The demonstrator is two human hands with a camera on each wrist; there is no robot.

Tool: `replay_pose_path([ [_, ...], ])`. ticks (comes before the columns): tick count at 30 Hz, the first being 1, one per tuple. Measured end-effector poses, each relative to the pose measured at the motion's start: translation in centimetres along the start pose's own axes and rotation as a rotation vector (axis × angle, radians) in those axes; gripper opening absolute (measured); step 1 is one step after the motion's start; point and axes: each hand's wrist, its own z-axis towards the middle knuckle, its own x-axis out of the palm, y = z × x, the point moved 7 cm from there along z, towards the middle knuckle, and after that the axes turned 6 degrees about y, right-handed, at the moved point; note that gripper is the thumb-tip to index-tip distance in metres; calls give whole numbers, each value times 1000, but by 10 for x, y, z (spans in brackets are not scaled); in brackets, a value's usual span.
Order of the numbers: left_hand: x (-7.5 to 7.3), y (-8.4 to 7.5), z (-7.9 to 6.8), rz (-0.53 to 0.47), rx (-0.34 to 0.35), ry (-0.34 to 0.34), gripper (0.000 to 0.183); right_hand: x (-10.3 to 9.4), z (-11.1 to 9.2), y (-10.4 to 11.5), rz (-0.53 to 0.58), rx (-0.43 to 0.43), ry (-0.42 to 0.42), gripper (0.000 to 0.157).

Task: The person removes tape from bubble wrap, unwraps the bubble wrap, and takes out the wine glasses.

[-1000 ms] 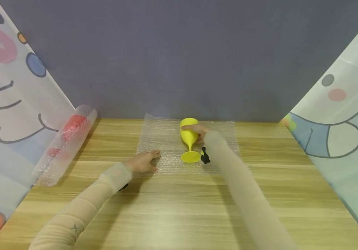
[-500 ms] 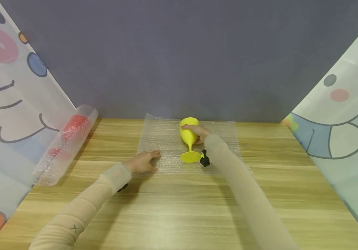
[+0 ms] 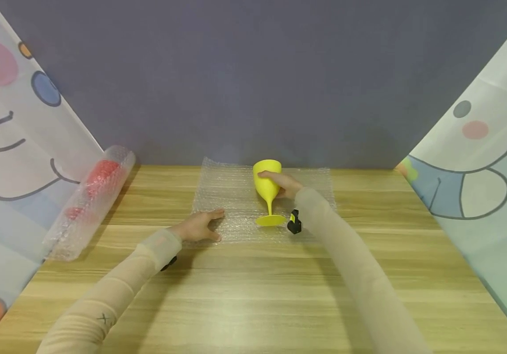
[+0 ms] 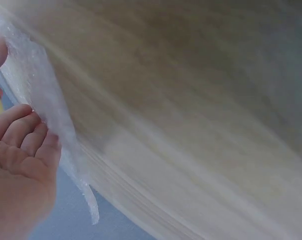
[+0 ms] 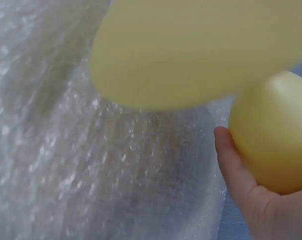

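Where its bowl (image 3: 262,184) widens, the right fingers (image 3: 276,177) grip the yellow goblet (image 3: 267,192).

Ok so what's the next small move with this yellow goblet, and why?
I'd probably lay the yellow goblet on its side on the bubble wrap: the right hand grips it over the wrap, the left hand is at the wrap's left edge, and the red item is bundled in similar wrapping.
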Motion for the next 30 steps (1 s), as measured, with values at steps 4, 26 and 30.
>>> replay_pose_path([
  [4, 0, 4, 0, -24, 0, -1, 84, 1, -7, 6, 0, -52, 37, 60],
  [26, 3, 2, -3, -41, -8, -13, 82, -17, -35, 21, 91, -276, 75, 57],
  [30, 3, 2, -3, -40, -6, -12, 81, -21, -43, 27, 75, -345, 78, 66],
])
